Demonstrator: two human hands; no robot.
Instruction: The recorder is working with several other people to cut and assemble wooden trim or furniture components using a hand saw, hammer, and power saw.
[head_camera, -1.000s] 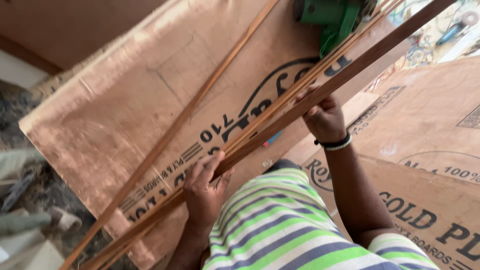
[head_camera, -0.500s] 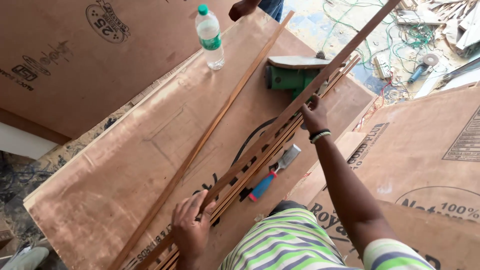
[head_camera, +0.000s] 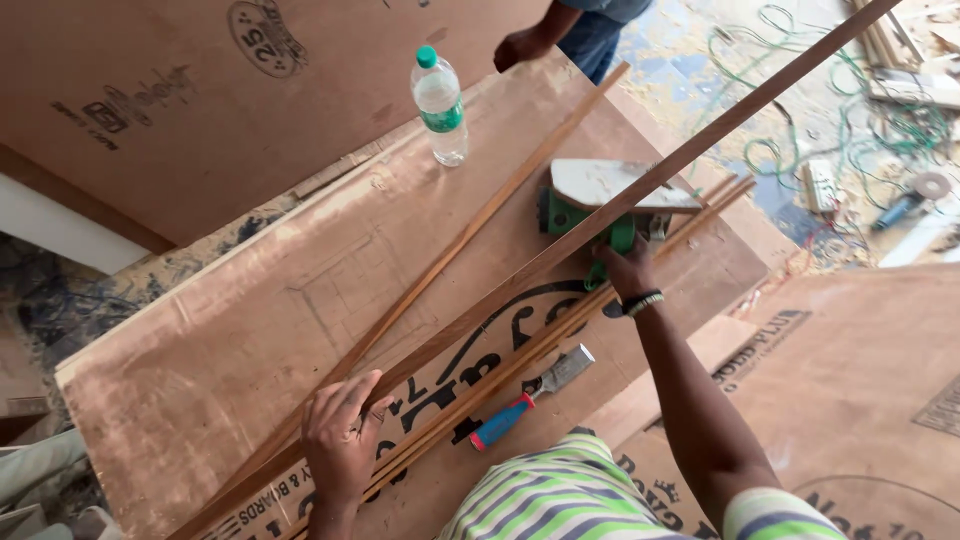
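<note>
Both hands steady a long wooden strip (head_camera: 560, 250) lying slantwise over the plywood board (head_camera: 230, 330): left hand (head_camera: 338, 432) wrapped round its near end, right hand (head_camera: 628, 272) gripping further up (beside the green planer (head_camera: 600, 205)). Next likely calls for holding it flat and straight.

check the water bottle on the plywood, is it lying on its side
No, the water bottle stands upright on the plywood sheet with its green cap on top, apart from both hands.
</note>
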